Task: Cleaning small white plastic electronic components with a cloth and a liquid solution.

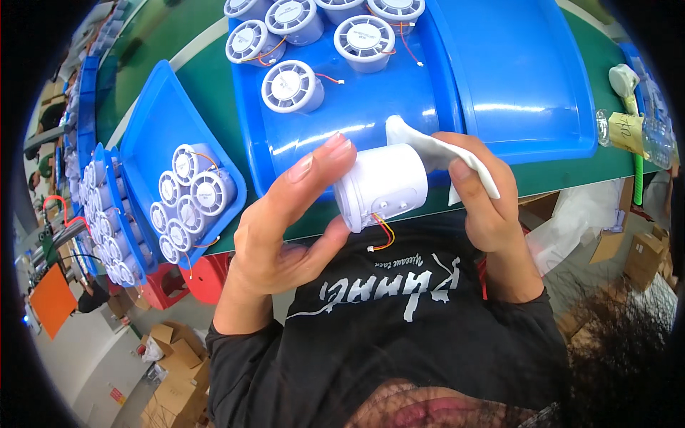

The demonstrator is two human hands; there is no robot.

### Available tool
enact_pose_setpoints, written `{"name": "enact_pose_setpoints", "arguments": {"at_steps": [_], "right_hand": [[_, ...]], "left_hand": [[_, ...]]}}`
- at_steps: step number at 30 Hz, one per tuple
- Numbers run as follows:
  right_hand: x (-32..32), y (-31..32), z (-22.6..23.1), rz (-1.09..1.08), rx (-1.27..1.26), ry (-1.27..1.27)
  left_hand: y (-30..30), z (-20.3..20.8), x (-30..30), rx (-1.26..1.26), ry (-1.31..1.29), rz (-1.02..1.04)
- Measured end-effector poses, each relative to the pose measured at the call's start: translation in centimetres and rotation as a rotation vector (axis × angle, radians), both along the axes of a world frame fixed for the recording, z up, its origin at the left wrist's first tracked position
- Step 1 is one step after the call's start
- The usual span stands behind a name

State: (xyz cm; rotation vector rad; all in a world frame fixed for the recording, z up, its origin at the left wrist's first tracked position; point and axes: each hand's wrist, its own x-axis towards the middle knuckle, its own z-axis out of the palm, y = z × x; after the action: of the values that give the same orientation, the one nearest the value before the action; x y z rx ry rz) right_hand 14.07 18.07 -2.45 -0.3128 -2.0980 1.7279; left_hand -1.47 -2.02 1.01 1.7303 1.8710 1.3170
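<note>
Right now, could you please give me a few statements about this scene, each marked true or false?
1. The left hand holds a white canister. True.
2. The right hand holds a screwdriver. False: the right hand holds a white cloth.
3. Thin wires come out of the held canister. True.
4. The wide tray beyond the hands is red. False: the wide tray is blue.
5. Several canisters sit in the wide tray. True.
6. The person's sleeves are white. False: the sleeves are black.
</note>
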Motion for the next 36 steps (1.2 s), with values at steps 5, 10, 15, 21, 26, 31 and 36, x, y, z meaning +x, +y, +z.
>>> {"name": "enact_pose_setpoints", "arguments": {"at_steps": [5, 10, 15, 21, 26, 31, 36], "right_hand": [[0.0, 0.2, -0.2, 0.026, -0.037, 0.017], [0.7, 0.9, 1.0, 0.019, -0.066, -0.034], [1.3, 1.9, 0.8, 0.001, -0.016, -0.018], [1.1, 1.9, 0.8, 0.042, 0.016, -0.026], [1.0, 2.1, 0.7, 0.05, 0.052, -0.002], [1.0, 2.0, 0.6, 0.064, 0.057, 0.012], [0.9, 1.8, 1.0, 0.065, 0.029, 0.003]], "left_hand": [[0.7, -0.3, 0.2, -0.001, 0.013, 0.037], [1.8, 0.4, -1.0, 0.001, 0.175, 0.159], [2.9, 0.3, -2.9, -0.181, 0.455, 0.313], [4.0, -0.5, -4.9, -0.214, 0.599, 0.5], [5.2, -0.3, -4.6, -0.243, 0.526, 0.69], [4.9, -0.4, -3.3, -0.376, -0.046, 0.834], [6.2, -1.4, -4.3, -0.227, 0.148, 0.642]]}}
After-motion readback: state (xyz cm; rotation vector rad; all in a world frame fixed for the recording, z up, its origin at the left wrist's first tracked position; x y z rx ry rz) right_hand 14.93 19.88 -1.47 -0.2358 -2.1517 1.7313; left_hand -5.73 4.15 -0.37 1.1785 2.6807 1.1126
